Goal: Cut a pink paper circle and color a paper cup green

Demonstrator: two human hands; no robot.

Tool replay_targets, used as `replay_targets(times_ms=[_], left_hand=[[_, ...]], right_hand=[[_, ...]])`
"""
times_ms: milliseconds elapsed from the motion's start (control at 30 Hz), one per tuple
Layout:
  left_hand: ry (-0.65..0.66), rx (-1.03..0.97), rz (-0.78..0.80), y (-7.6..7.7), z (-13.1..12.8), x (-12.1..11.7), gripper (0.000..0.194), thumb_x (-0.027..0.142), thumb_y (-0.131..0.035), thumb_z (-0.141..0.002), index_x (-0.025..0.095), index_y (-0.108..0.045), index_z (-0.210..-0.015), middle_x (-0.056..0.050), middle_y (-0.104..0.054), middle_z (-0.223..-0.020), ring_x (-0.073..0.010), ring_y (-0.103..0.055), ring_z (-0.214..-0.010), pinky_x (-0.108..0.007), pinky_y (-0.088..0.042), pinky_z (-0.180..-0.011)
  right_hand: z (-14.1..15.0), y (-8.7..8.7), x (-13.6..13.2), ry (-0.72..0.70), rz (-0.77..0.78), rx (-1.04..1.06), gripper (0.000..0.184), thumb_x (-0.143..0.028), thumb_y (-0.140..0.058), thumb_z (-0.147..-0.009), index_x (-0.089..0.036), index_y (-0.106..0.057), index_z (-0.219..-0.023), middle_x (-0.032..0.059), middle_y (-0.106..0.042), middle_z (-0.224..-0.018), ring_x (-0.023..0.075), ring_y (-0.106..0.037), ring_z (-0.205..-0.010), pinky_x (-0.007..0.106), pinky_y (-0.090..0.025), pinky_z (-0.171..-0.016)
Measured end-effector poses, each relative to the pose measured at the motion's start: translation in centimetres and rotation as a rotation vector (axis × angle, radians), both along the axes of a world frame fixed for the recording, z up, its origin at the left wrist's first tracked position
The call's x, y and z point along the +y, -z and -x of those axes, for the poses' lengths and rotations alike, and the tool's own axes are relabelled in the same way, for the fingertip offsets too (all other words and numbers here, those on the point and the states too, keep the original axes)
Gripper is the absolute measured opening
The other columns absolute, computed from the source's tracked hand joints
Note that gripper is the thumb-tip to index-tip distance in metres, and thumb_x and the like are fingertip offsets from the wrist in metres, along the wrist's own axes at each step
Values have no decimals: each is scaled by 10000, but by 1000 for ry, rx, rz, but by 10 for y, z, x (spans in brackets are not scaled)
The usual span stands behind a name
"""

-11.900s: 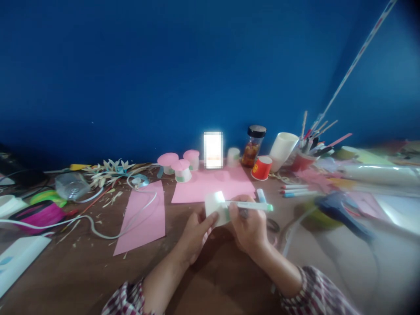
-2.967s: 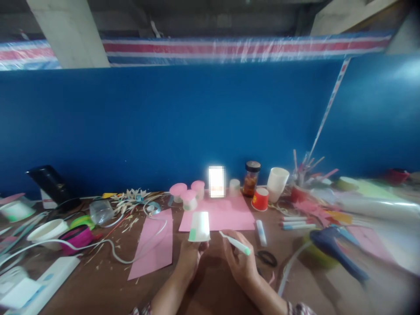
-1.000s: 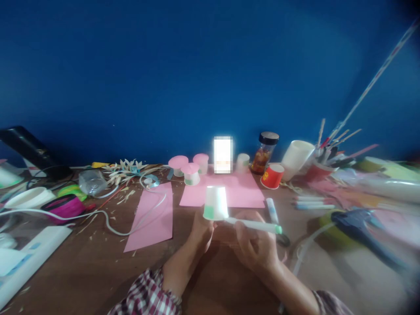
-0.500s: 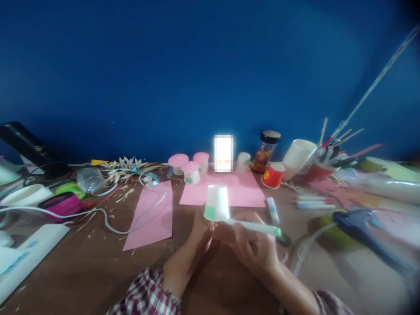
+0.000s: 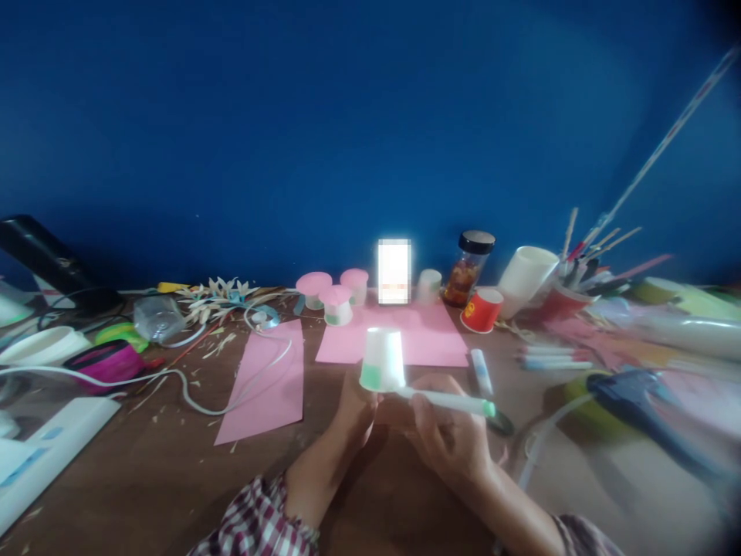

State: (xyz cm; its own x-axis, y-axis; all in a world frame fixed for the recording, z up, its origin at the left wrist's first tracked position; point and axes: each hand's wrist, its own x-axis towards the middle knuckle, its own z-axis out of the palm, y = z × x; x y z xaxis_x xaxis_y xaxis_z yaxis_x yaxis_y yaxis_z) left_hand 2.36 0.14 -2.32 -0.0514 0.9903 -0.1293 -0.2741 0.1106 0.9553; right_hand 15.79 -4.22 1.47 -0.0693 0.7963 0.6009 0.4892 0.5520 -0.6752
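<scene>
A white paper cup (image 5: 384,355), turned upside down, has a green patch at its lower left. My left hand (image 5: 354,413) holds it from below, its fingers partly hidden by the cup. In my right hand (image 5: 448,432) is a marker pen (image 5: 448,400) with a green end pointing right; its other end reaches the cup's lower right edge. Behind the cup lies a sheet of pink paper (image 5: 341,344). At its back left stand several upturned cups with round pink tops, one being the nearest pink-topped cup (image 5: 337,307).
A second pink sheet (image 5: 266,386) lies at left under a white cable (image 5: 191,398). To the right are a red paper cup (image 5: 482,310), a lidded jar (image 5: 465,270), a blue-capped marker (image 5: 482,372) and a dark blue glue gun (image 5: 642,409). A bright blurred screen (image 5: 394,270) stands at the back.
Almost nothing differs. Both hands, the cup and the marker keep nearly the same place; the view has shifted very slightly.
</scene>
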Motion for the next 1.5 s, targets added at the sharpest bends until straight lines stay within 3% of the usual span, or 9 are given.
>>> replay_targets(times_ms=[200,433,1000,1500], left_hand=[[-5,5,-32,-3,0,-2,169,222,-626,-652,164,-497,-559,24,-469,-532,-93,-389,-540,-248,-311,-526],[-16,-45,11,-6,1,-3,228,172,-738,-547,166,-513,-589,31,-495,-523,-81,-395,-523,-235,-304,-506],[-3,-45,-12,10,2,2,193,263,-697,-639,163,-535,-607,24,-492,-544,-91,-411,-516,-253,-332,-524],[9,-55,-41,7,3,1,188,282,-734,-624,147,-612,-673,19,-511,-535,-81,-394,-491,-244,-330,-521]], right_hand=[[-1,1,0,-16,-35,28,57,-165,-542,-844,-201,-569,-878,45,-638,-785,170,-640,-655,293,-531,-605],[-2,4,2,12,-66,18,59,-176,-559,-840,-195,-569,-895,36,-648,-751,172,-647,-624,292,-540,-585],[-1,4,1,1,13,10,42,-192,-540,-848,-188,-573,-872,47,-652,-769,182,-650,-668,295,-526,-611],[1,0,1,16,-14,5,45,-190,-529,-850,-188,-573,-845,47,-647,-760,180,-645,-678,296,-527,-628]])
